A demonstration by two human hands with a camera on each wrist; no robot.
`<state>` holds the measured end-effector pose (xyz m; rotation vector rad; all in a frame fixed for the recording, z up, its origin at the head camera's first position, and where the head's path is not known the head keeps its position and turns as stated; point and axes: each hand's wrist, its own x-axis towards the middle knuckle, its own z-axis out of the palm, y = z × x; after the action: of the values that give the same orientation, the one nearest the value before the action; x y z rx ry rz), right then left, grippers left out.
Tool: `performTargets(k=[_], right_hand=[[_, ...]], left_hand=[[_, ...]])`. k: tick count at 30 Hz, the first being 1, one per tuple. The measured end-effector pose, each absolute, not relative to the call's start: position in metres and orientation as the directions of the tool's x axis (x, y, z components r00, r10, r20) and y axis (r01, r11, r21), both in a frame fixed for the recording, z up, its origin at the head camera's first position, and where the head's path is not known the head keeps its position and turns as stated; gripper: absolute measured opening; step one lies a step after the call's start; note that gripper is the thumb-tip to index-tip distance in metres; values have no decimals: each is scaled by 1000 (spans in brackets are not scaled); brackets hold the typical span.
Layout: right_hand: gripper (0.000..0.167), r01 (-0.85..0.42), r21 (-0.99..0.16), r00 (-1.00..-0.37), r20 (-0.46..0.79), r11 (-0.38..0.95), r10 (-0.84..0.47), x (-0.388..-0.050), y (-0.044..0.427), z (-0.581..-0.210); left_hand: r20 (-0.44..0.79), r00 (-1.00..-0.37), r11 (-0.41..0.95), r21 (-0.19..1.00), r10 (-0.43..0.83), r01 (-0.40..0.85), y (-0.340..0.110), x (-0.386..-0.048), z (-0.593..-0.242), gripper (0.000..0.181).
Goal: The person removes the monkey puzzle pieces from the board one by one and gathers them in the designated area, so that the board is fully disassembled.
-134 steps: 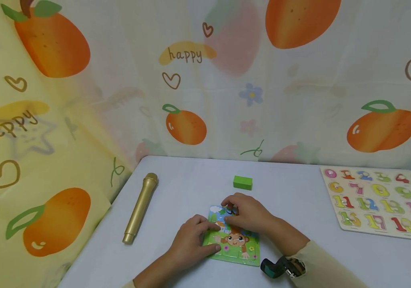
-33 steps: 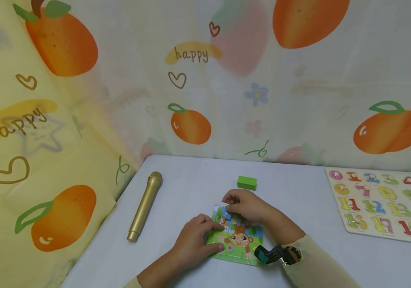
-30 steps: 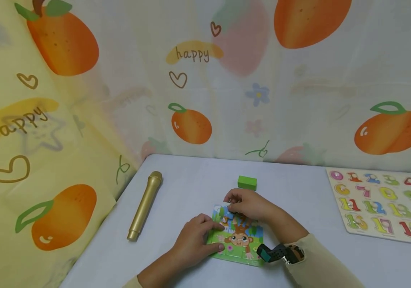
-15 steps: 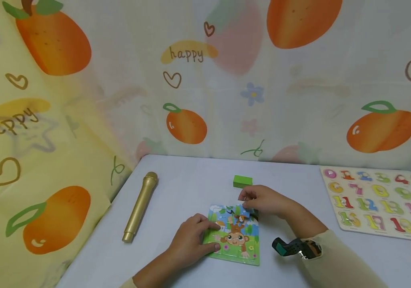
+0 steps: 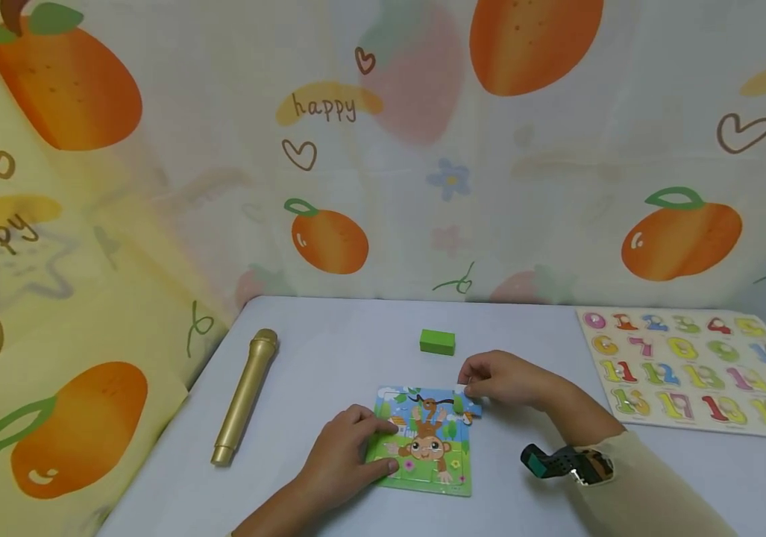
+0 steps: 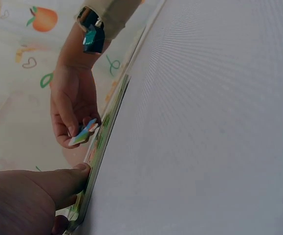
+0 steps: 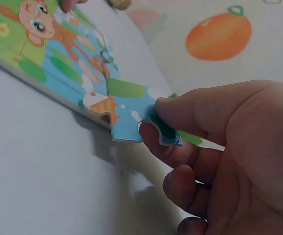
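Observation:
A small jigsaw puzzle (image 5: 423, 473) with a monkey picture lies flat on the white table. My left hand (image 5: 341, 456) rests on its left side, thumb and forefinger spread over the surface; in the left wrist view that hand (image 6: 29, 198) touches the board's top face. My right hand (image 5: 513, 380) pinches a blue and green puzzle piece (image 7: 129, 110) between thumb and fingers. The piece is tilted and overlaps the board's upper right corner in the head view, hiding what is under it. Its printed side shows an orange and white detail.
A green block (image 5: 438, 342) sits beyond the puzzle. To the left lies a gold microphone (image 5: 245, 399), and at the right a number board (image 5: 698, 369) with colourful numerals. A fruit-print curtain (image 5: 409, 224) hangs behind the table.
My right hand has carried the piece rightward from the puzzle's upper left to its upper right corner, uncovering the branch picture. My left hand stays on the left side. The head view has shifted slightly.

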<state>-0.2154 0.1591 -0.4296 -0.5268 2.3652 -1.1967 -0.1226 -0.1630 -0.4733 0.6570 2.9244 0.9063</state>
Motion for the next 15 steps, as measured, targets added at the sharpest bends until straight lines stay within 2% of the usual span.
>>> performTargets(k=[9,15], right_hand=[[4,-151,-796,-845,-203,586,-494,-210,175,-431],[3,-178,-741,-877,-179,647,-447,-207,182,-435]], left_hand=[[119,-910,753,525,397,397,-165,-122,-474,43],[130,-907,751,520,401,407,-164,-123,-475,43]])
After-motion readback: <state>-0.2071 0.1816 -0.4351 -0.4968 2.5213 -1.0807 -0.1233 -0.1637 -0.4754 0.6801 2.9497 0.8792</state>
